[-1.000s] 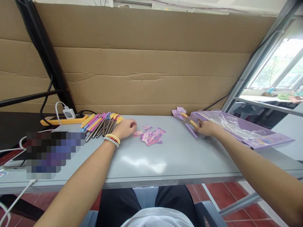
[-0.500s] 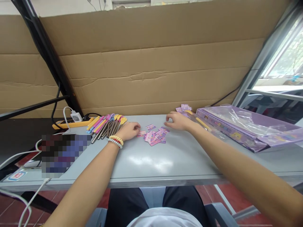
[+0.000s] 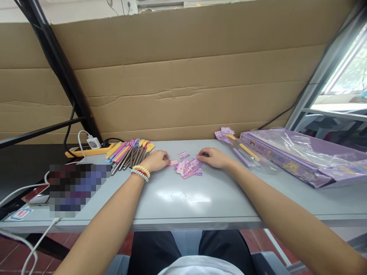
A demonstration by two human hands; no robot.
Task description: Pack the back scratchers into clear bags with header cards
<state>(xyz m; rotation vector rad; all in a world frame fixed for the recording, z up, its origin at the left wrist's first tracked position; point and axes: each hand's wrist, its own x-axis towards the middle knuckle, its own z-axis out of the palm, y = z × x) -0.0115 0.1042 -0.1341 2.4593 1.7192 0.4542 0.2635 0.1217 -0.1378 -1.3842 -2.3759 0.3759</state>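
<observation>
Small pink-and-purple printed cards lie in a loose pile on the grey table. My left hand, with beaded bracelets at its wrist, rests left of the pile. Its fingers are curled, with the tips at a small pink card. From the right, my right hand reaches the pile, thumb and forefinger closed at the edge of a small purple card. How firmly either hand grips is hard to see. Close to my left hand lie several spoons or forks with brown metallic stems and coloured handles.
To the right lie clear-wrapped yellow and purple utensils, small purple packets and a large purple box with clear plastic. A yellow power strip and white cables are at left. Cardboard walls the back.
My right hand has left the wrapped utensils beside the purple box and moved left to the card pile. My left hand stays by the same card. The view has shifted slightly.
</observation>
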